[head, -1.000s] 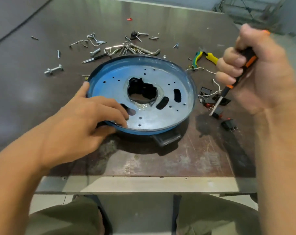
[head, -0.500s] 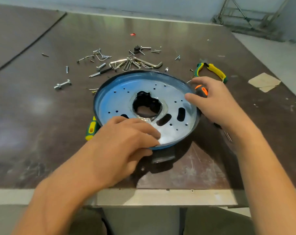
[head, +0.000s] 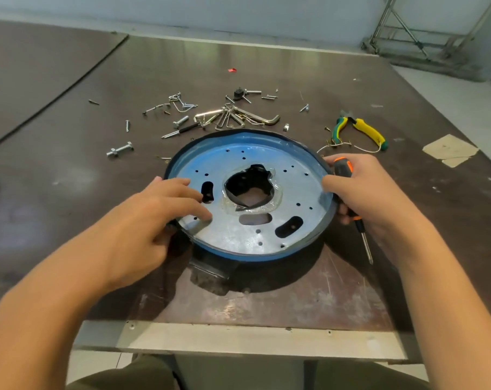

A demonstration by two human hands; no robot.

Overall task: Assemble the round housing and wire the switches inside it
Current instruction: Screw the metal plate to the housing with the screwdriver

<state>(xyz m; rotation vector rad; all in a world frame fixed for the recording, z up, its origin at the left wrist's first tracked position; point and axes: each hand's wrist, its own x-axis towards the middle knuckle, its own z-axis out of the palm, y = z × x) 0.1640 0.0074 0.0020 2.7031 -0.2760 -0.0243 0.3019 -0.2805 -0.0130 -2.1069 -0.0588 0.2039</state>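
The round housing (head: 267, 237), a silver plate with holes and slots in a blue rim, lies flat in the middle of the table. A black tab (head: 213, 266) sticks out under its near edge. My left hand (head: 143, 220) holds the left rim, fingers lying on the plate and thumb down at the edge. My right hand (head: 371, 192) grips a black and orange screwdriver (head: 342, 167) with the shaft pointing toward me, and its fingers touch the right rim. No switches are in sight.
Loose screws, bolts and hex keys (head: 238, 116) are scattered behind the housing. A larger bolt (head: 120, 150) lies at the left. Green and yellow pliers (head: 362, 128) and a white wire (head: 365, 149) lie at the back right, near a paper scrap (head: 449, 150). The table's front edge (head: 238, 339) is close.
My right hand came down from mid-air with the screwdriver to the housing's right rim. My left hand slid further onto the plate, and the plate has turned a little.
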